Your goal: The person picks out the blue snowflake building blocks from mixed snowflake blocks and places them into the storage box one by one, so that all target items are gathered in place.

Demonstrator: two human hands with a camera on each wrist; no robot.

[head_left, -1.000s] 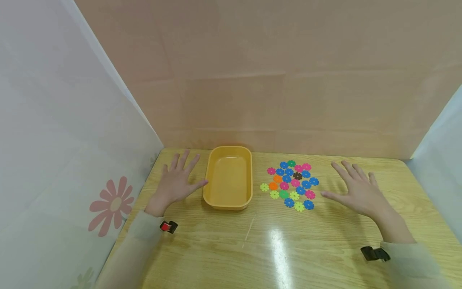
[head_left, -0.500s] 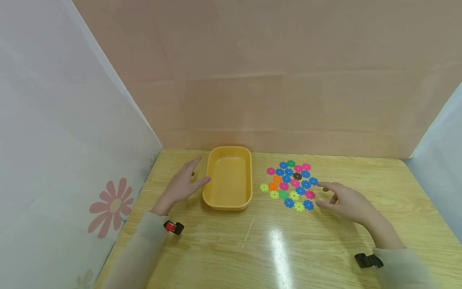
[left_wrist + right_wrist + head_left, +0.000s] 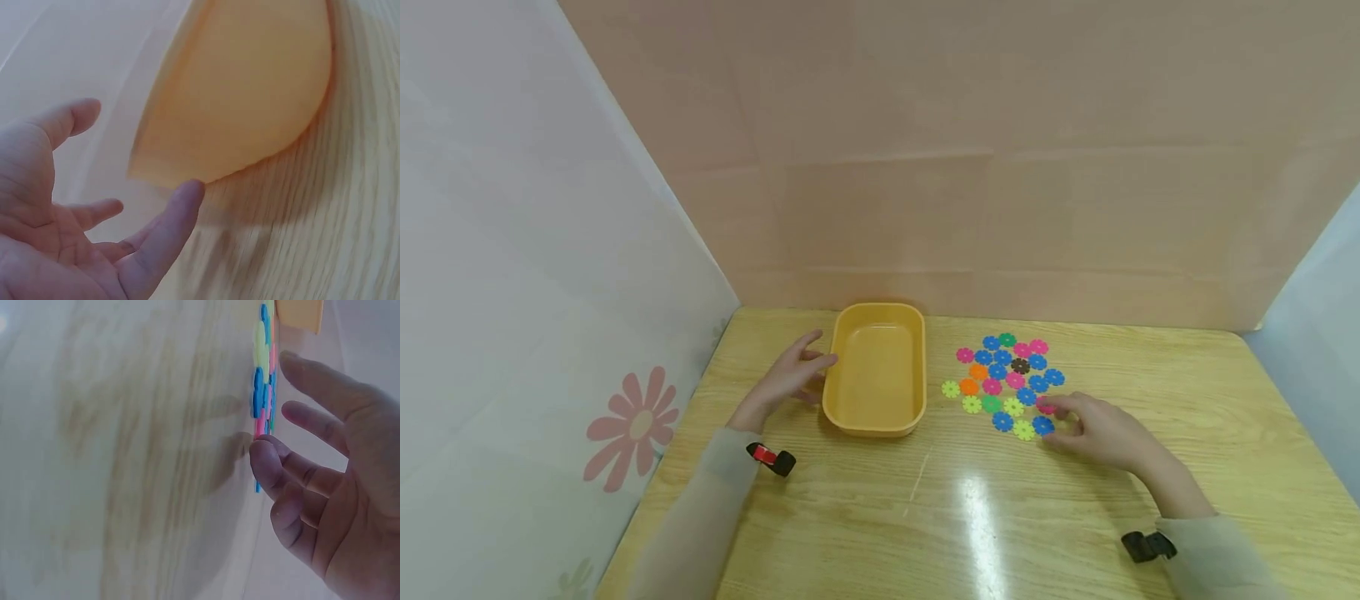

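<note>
A yellow plastic tray (image 3: pixel 880 432) stands on the wooden table toward the back. My left hand (image 3: pixel 786 375) is beside its left rim, fingers loosely bent and thumb spread; the thumb tip overlaps the rim in the head view. In the left wrist view, a fingertip lies right at the tray edge (image 3: pixel 240 167). My right hand (image 3: pixel 1108 433) reaches in from the right over the group of flower-shaped plastic discs. Its thumb and forefinger are parted near a pink disc (image 3: pixel 1045 406), partly hidden, and a blue disc (image 3: pixel 1042 426). Neither hand holds anything.
Several more discs lie flat right of the tray: orange (image 3: pixel 969 387), green (image 3: pixel 991 404), yellow-green (image 3: pixel 951 389), brown (image 3: pixel 1020 366), pink and blue. A beige sheet (image 3: pixel 880 217) rises behind the table (image 3: pixel 835 517). A white sheet with a flower print (image 3: pixel 640 425) borders the left.
Both hands started spread wide. The right hand has moved left and its fingers have bent toward the discs. The left hand has moved slightly right toward the tray, its fingers bending.
</note>
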